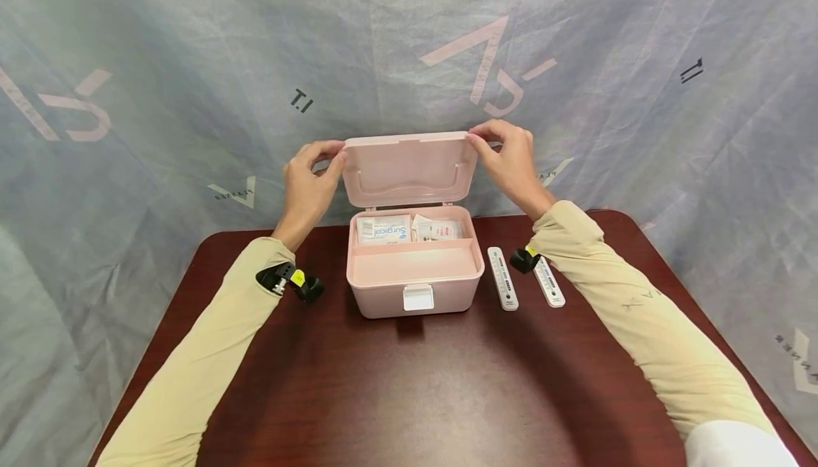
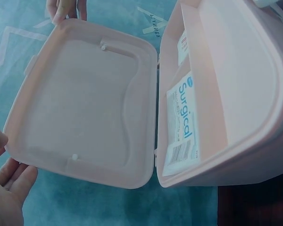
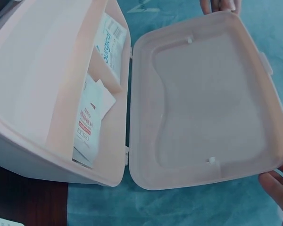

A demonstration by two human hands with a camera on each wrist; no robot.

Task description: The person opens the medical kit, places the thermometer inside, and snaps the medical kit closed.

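Observation:
A pink plastic box (image 1: 383,301) sits near the table's far edge, its hinged lid (image 1: 409,169) raised upright behind it. The left hand (image 1: 309,182) pinches the lid's upper left corner between thumb and fingers. At the opposite upper corner, the right hand (image 1: 510,162) grips the lid the same way. Inside the box, a divided tray holds a packet marked "Surgical" (image 2: 181,122) in its left rear compartment. Small white packets with red print (image 3: 88,120) fill the right rear one. The tray's wide front compartment (image 1: 415,267) is bare, and a white latch (image 1: 418,297) hangs at the front.
Two white thermometer-like strips (image 1: 503,279) with printed scales lie on the table right of the box; the right wrist camera (image 1: 525,260) partly covers the farther one. A grey printed cloth (image 1: 224,98) hangs close behind the lid. The dark red table (image 1: 383,389) extends towards the person.

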